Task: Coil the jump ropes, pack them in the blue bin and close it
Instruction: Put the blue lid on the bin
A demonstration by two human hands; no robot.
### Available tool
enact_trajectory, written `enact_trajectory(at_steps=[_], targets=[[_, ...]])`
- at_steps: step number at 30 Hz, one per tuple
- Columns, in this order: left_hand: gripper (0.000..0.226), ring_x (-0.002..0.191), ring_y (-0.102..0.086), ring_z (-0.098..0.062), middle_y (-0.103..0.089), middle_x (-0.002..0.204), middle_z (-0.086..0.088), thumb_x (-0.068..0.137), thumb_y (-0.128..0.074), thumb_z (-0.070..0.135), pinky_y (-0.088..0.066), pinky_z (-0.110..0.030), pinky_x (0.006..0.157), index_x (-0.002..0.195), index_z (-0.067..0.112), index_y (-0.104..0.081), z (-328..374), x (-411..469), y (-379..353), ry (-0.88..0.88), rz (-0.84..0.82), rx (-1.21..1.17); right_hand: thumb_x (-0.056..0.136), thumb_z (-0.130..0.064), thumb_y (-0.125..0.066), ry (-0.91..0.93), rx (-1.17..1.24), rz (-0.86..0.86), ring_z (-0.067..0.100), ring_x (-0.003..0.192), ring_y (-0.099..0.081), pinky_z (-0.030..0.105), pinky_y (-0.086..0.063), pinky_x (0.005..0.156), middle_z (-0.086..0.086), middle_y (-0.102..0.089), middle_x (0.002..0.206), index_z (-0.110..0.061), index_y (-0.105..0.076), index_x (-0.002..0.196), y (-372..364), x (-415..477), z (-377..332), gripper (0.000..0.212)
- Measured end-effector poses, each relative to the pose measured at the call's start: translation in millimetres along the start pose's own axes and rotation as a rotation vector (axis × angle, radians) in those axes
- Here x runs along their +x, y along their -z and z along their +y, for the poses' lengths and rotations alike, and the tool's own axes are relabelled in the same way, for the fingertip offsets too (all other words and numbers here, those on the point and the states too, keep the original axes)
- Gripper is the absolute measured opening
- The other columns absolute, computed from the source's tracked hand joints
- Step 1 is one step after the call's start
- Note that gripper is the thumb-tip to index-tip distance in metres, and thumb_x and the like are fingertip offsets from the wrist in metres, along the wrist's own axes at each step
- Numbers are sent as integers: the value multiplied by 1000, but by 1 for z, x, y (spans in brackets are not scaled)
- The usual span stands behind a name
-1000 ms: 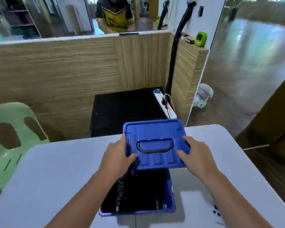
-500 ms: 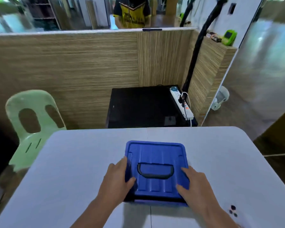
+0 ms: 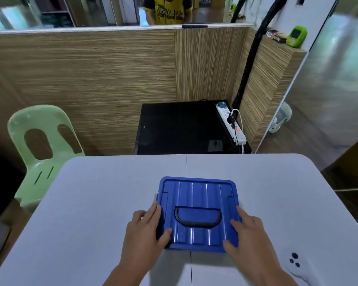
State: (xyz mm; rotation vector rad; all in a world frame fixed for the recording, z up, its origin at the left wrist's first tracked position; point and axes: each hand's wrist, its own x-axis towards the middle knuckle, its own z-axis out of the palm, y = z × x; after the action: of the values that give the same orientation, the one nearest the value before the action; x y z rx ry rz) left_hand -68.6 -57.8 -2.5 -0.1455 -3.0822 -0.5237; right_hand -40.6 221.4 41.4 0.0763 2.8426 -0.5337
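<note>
The blue bin [image 3: 196, 203] stands on the white table [image 3: 95, 203] in front of me, with its ribbed lid lying flat on top and the black handle [image 3: 197, 218] folded down. My left hand [image 3: 145, 230] rests against the bin's left side; its thumb lies on the lid and its fingers reach along the grey side latch [image 3: 155, 198]. My right hand [image 3: 248, 232] presses on the lid's right near corner with spread, fairly straight fingers. The jump ropes are hidden under the lid.
A white object with black dots [image 3: 296, 263] lies at the table's near right. A green plastic chair [image 3: 41, 149] stands at the left. Beyond the table are a black cabinet [image 3: 180, 129] with a power strip [image 3: 232, 124], a wooden partition, and a person behind it.
The lid was held tilted over the open bin, then lowered flat onto it. Both hands slid from gripping the lid's sides to resting on the shut bin. The view has tilted up.
</note>
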Motion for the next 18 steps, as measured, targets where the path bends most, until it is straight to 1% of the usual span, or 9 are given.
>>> enact_trajectory(at_steps=[2,4,8,10,12,13,15,16,18], targets=[[76,113,-51,-16,-49,153,15,87,-41,65,-52,-31,87,149,23,-50,0,0,-1,-3,3,-21,92,-47,-55,29,-5,8,11,141,-25,24,-39,108,-11,-12,169,-22,-57,135,2,1,-1,50],[77,121,-43,-11,-32,161,21,90,-39,66,-48,-25,96,157,28,-36,3,-2,1,18,-30,-61,94,-43,-54,60,-20,20,11,140,-25,23,-38,108,-12,-14,168,-22,-59,130,3,4,-1,42],[76,131,-31,-7,-18,165,23,98,-44,63,-43,-22,106,162,30,-21,13,-10,2,76,-64,-79,94,-36,-54,90,-47,40,13,142,-23,26,-38,110,-10,-16,168,-20,-58,130,7,18,3,40],[74,136,-28,-6,-24,162,21,98,-48,61,-39,-21,110,161,28,-25,16,-15,3,103,-38,-163,93,-36,-53,108,-100,56,16,143,-24,27,-39,109,-7,-17,168,-21,-55,133,10,24,3,43],[66,135,-35,-4,-36,154,17,100,-50,55,-37,-21,108,157,27,-34,13,-16,3,194,61,-378,94,-41,-53,124,-128,72,18,148,-21,29,-36,113,-5,-15,168,-22,-44,149,13,29,-1,59],[59,133,-40,-6,-40,151,15,101,-48,52,-38,-24,107,154,27,-39,9,-12,-1,294,96,-503,94,-46,-54,144,-119,74,17,150,-17,30,-32,117,-5,-13,169,-23,-38,154,13,30,-6,66],[41,129,-51,-11,-49,142,11,103,-45,47,-41,-31,109,139,29,-54,5,-3,-2,556,11,-802,92,-56,-53,246,-90,56,15,155,-9,31,-21,124,-9,-9,169,-27,-30,158,9,33,-19,76],[34,121,-57,-14,-56,132,9,102,-45,48,-47,-33,104,122,27,-62,6,1,0,664,-67,-973,91,-60,-52,304,-96,21,13,156,-3,31,-14,126,-12,-4,169,-30,-26,159,5,35,-26,79],[43,97,-69,-16,-71,111,0,104,-41,45,-57,-30,78,99,14,-70,10,8,6,762,-174,-1186,89,-68,-50,379,-133,-60,10,156,9,33,-4,128,-16,6,168,-32,-18,161,-4,38,-41,86]])
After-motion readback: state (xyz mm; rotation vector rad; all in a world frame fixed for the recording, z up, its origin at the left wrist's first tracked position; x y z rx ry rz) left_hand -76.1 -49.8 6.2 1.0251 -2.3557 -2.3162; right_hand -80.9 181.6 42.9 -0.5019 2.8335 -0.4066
